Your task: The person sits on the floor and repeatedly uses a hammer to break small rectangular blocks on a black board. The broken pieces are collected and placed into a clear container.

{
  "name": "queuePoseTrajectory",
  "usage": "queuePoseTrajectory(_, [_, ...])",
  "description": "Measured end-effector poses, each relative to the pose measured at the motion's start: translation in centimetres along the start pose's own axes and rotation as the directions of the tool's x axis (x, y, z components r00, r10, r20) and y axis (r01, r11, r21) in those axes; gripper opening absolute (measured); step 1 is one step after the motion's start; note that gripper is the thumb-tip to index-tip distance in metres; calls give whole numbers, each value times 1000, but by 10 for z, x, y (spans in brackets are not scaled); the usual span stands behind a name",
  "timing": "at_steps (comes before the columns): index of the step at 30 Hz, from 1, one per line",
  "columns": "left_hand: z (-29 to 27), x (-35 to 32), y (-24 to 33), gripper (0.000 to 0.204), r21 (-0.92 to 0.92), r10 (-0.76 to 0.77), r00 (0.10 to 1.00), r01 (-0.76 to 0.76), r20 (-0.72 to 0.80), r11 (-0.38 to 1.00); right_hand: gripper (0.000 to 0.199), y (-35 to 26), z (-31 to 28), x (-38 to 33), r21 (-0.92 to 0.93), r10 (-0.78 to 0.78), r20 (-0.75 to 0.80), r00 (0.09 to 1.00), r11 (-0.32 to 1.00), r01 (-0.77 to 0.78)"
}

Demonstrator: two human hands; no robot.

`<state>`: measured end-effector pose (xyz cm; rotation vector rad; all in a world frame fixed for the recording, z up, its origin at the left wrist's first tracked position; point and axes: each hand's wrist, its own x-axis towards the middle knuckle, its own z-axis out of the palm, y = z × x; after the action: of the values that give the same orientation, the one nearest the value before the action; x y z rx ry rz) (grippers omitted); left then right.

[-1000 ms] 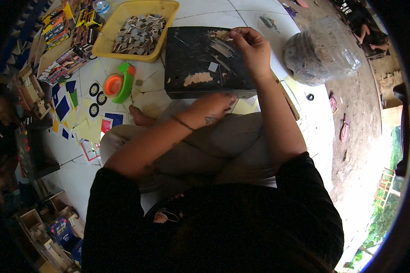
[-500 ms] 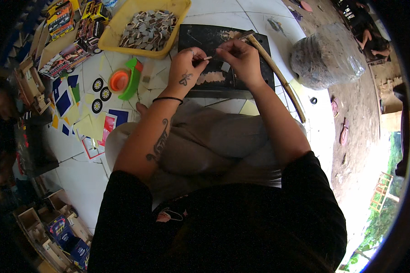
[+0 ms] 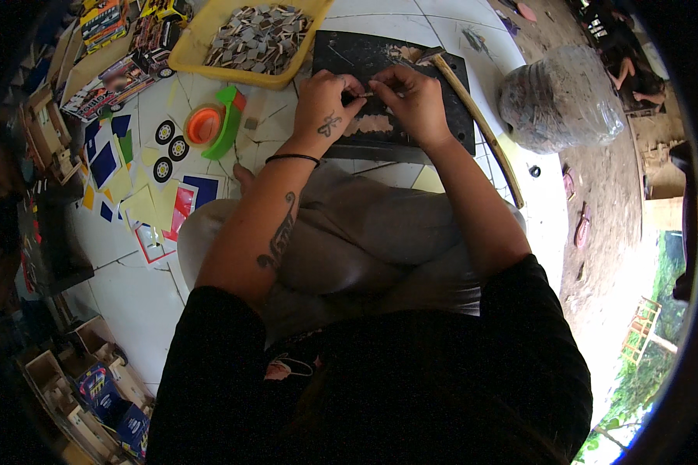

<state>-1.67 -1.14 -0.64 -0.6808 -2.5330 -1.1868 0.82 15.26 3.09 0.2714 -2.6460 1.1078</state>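
My left hand pinches a small pale wooden piece between thumb and fingers. The fingertips of my right hand are pressed together and meet the piece from the other side; whatever they grip is too small to make out. Both hands are above a black slab strewn with wood crumbs and flat pale scraps. A hammer lies over the slab's right part, its wooden handle running down beside my right forearm.
A yellow tub of small grey-and-brown wooden chips stands at the far left. Nearer lie a green tape dispenser, an orange ring, toy wheels, coloured stickers and toy trucks. A filled plastic bag stands right.
My two hands have come together, so the fingertips that were apart now meet at the small piece. A grey square chip seen on the slab before is no longer visible.
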Motion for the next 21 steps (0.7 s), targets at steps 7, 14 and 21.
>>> queuePoseTrajectory(7, [0,0,-1,13,-49,-16,1000,16,7,999,10,-3,0,3,-15,-140,1,990,990,140])
queuePoseTrajectory(14, [7,1,1,12,-180,37,994,-55,-102,982,12,-3,1,3,-121,-152,25,988,981,154])
queuePoseTrajectory(21, [12,-3,1,11,-149,103,992,-113,-71,982,71,51,-106,-24,-514,57,52,997,857,-23])
